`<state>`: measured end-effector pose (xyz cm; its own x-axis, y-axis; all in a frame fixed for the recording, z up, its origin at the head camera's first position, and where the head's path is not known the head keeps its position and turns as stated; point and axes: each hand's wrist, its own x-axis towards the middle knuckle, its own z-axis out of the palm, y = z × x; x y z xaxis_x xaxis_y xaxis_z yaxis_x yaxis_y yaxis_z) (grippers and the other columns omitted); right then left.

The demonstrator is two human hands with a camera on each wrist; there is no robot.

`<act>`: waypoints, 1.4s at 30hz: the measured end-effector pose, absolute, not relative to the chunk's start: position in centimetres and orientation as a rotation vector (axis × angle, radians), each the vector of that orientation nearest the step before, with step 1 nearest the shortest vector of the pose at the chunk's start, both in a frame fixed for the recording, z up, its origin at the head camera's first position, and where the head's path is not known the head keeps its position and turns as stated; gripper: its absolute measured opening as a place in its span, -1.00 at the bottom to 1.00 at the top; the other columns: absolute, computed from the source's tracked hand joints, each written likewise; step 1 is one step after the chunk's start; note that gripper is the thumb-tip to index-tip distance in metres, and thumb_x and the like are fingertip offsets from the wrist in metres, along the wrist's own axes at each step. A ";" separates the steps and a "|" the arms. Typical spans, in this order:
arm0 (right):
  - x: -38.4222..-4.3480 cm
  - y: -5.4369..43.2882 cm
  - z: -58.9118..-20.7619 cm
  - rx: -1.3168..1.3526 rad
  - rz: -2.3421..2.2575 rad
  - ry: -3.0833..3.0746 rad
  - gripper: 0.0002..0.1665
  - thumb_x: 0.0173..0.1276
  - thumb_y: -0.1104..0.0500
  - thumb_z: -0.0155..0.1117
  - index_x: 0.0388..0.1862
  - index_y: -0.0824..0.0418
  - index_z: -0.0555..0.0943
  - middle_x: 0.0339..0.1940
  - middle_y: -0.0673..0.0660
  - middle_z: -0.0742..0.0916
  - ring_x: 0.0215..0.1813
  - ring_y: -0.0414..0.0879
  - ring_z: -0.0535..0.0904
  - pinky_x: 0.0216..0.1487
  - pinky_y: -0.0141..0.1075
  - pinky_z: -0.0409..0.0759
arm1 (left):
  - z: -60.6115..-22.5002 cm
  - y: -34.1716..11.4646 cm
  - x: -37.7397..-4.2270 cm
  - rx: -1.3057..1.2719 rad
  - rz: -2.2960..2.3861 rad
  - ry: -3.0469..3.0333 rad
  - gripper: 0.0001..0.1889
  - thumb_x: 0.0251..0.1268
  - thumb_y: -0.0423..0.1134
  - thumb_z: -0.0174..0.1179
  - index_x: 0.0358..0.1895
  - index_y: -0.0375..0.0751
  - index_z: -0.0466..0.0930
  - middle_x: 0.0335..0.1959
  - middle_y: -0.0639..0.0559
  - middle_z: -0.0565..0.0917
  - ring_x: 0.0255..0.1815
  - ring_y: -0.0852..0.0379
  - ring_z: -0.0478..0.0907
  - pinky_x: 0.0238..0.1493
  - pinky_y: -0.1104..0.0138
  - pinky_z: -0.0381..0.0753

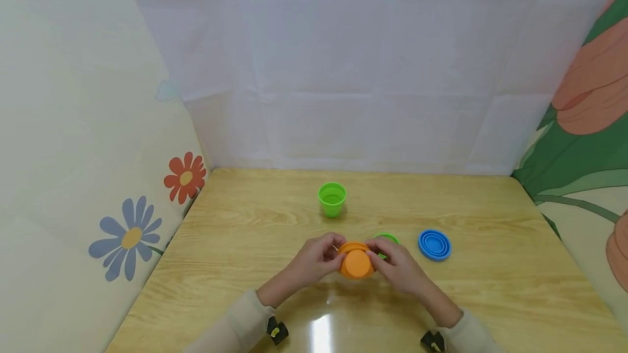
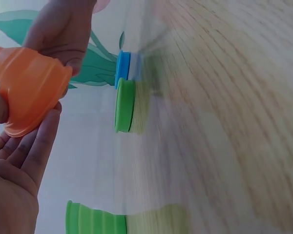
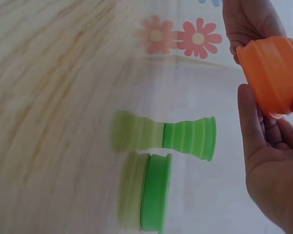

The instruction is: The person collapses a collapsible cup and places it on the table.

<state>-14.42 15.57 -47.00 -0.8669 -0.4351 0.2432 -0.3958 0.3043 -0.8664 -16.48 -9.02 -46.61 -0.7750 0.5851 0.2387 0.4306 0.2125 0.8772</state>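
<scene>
markings: the left black device (image 1: 277,332), at the cuff nearer and left of the orange cup (image 1: 357,265), carries a small yellow patch; too small to read. the right black device (image 1: 433,341), nearer and right of the cup, runs off the bottom edge of the head view.

visibility: low green cup (image 2: 125,105) is mostly hidden behind the right hand (image 1: 399,267) in the head view, just beyond and right of the orange cup; both wrist views show it as a short, rimmed shape. tall green cup (image 1: 332,199) stands upright on the surface (image 1: 495,293), beyond and slightly left of the orange cup; the left wrist view cuts it off at the bottom. the orange cup itself is cropped at the outer edge of both wrist views. blue collapsed cup (image 1: 434,244) lies right of the orange cup, nested rings visible from above.

pose: forearms in pale sleeves (image 1: 240,320) converge on the orange cup from its near left and near right. left hand (image 1: 314,259) pinches its left side; right hand pinches its right side. each grip is clamped on the cup, thumbs on the near side. cup is held tilted above the surface, flat round end toward the head camera.
</scene>
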 end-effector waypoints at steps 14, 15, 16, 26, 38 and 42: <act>-14.7 15.8 -47.1 -0.842 -1.694 2.531 -0.73 0.50 0.32 0.22 0.14 0.27 0.62 -0.11 0.14 0.69 -0.09 -0.18 0.61 -0.15 -0.37 0.75 | -46.9 -9.5 -16.8 1.072 1.616 2.315 -0.71 0.45 -0.41 0.19 0.17 -0.34 0.53 -0.07 -0.17 0.73 -0.17 0.22 0.66 -0.20 0.33 0.76; -14.6 15.8 -47.2 -0.838 -1.694 2.539 -0.73 0.50 0.32 0.22 0.14 0.27 0.62 -0.11 0.14 0.69 -0.09 -0.18 0.61 -0.16 -0.38 0.75 | -46.9 -9.5 -16.7 1.073 1.616 2.306 -0.70 0.44 -0.41 0.20 0.18 -0.34 0.52 -0.06 -0.17 0.73 -0.16 0.22 0.67 -0.19 0.33 0.77; -14.6 15.9 -47.2 -0.829 -1.692 2.547 -0.73 0.50 0.31 0.22 0.14 0.27 0.63 -0.11 0.14 0.69 -0.09 -0.18 0.61 -0.16 -0.38 0.75 | -46.9 -9.5 -16.7 1.071 1.617 2.301 -0.68 0.43 -0.42 0.20 0.19 -0.34 0.52 -0.05 -0.17 0.73 -0.16 0.22 0.67 -0.19 0.33 0.76; -14.6 15.8 -47.6 -0.733 -1.747 2.510 -0.70 0.48 0.31 0.25 0.16 0.29 0.63 -0.10 0.18 0.69 -0.09 -0.20 0.62 -0.16 -0.37 0.75 | -46.9 -9.2 -16.5 0.938 1.671 2.251 -0.66 0.42 -0.43 0.21 0.20 -0.36 0.52 -0.08 -0.22 0.73 -0.19 0.25 0.64 -0.17 0.42 0.73; -14.6 15.8 -47.5 -0.701 -1.783 2.427 -0.65 0.49 0.31 0.23 0.21 0.35 0.58 -0.02 0.27 0.68 -0.05 -0.18 0.59 -0.13 -0.39 0.73 | -46.6 -9.2 -16.2 0.861 1.673 2.224 -0.68 0.43 -0.40 0.21 0.19 -0.37 0.52 -0.05 -0.23 0.72 -0.16 0.25 0.63 -0.14 0.45 0.71; -14.7 15.9 -47.3 -0.696 -1.770 2.418 -0.65 0.49 0.30 0.24 0.22 0.31 0.58 -0.02 0.24 0.70 -0.03 -0.18 0.59 -0.11 -0.36 0.73 | -46.6 -9.1 -16.2 0.877 1.692 2.193 -0.66 0.42 -0.41 0.22 0.20 -0.39 0.49 -0.03 -0.26 0.70 -0.13 0.19 0.66 -0.13 0.43 0.72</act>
<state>-14.71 15.91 -47.33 -0.8957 -0.3926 0.2088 -0.3176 0.2362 -0.9183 -16.25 -9.14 -46.56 -0.7925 0.5858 0.1697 0.3128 0.1515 0.9377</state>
